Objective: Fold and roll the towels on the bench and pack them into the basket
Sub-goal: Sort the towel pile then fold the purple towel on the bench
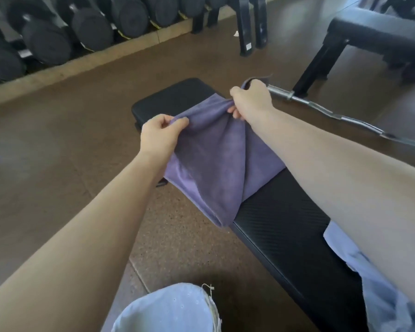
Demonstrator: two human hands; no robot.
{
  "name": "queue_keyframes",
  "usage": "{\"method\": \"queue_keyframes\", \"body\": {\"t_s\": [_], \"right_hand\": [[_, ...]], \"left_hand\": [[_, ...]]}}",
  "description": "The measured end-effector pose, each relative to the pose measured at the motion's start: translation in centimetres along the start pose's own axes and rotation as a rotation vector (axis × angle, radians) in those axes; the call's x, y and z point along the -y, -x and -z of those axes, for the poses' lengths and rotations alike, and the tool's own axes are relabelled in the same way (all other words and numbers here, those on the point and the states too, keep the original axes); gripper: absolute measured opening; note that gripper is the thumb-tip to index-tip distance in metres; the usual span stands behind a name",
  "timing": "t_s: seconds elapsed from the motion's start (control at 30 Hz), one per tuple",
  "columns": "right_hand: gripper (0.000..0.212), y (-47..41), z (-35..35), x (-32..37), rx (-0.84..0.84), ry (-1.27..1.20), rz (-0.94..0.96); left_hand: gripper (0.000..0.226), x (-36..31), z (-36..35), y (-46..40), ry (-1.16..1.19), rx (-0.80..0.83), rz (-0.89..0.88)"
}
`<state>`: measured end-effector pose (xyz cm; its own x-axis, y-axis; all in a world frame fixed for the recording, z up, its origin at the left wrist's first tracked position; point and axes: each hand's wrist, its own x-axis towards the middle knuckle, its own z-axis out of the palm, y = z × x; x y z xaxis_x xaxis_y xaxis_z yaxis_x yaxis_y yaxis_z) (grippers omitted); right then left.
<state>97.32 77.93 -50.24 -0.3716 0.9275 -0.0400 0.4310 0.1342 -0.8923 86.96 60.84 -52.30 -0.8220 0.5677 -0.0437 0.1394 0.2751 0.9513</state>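
A purple towel (pixel 216 161) is held up over the far part of a black bench (pixel 280 226), its lower folds draping onto the padding and hanging past the bench's left edge. One upper corner is pinched by the left hand (pixel 158 137), fingers curled onto the cloth; the other upper edge is gripped by the right hand (pixel 252 98), which is farther away. A curl bar (pixel 333 112) lies on the floor to the right. Dumbbells (pixel 65 32) are racked at far left.
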Motion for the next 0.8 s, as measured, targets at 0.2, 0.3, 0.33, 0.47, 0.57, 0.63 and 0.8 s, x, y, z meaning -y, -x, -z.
{"method": "queue_keyframes", "body": {"t_s": [0.2, 0.3, 0.33, 0.47, 0.57, 0.63, 0.8], "right_hand": [[0.044, -1.4, -1.8, -3.0, 0.156, 0.325, 0.079], [0.048, -1.8, 0.3, -6.4, -0.01, 0.573, 0.213], [0.054, -2.0, 1.0, -7.2, -0.015, 0.64, 0.201], [0.065, -2.0, 2.7, -9.4, 0.094, 0.684, 0.043], [0.062, -2.2, 2.6, -10.1, 0.066, 0.57, 0.078], [0.063, -2.9, 2.2, -10.0, 0.053, 0.502, 0.101], [0.071, -5.4, -0.2, -8.5, 0.063, 0.324, 0.066]], "left_hand": [[0.031, 5.3, 0.7, -1.1, 0.104, -0.178, 0.296], [0.055, 7.1, 0.6, 0.0, 0.164, -0.134, 0.4], [0.064, 7.3, 0.4, 0.2, 0.164, -0.12, 0.406], [0.063, 7.2, -0.1, 0.5, 0.16, -0.138, 0.377], [0.046, 6.9, -0.4, 0.1, 0.188, -0.172, 0.334], [0.044, 7.0, -0.4, -0.6, 0.208, -0.213, 0.313], [0.025, 7.5, -0.2, -2.1, 0.267, -0.198, 0.367]]}}
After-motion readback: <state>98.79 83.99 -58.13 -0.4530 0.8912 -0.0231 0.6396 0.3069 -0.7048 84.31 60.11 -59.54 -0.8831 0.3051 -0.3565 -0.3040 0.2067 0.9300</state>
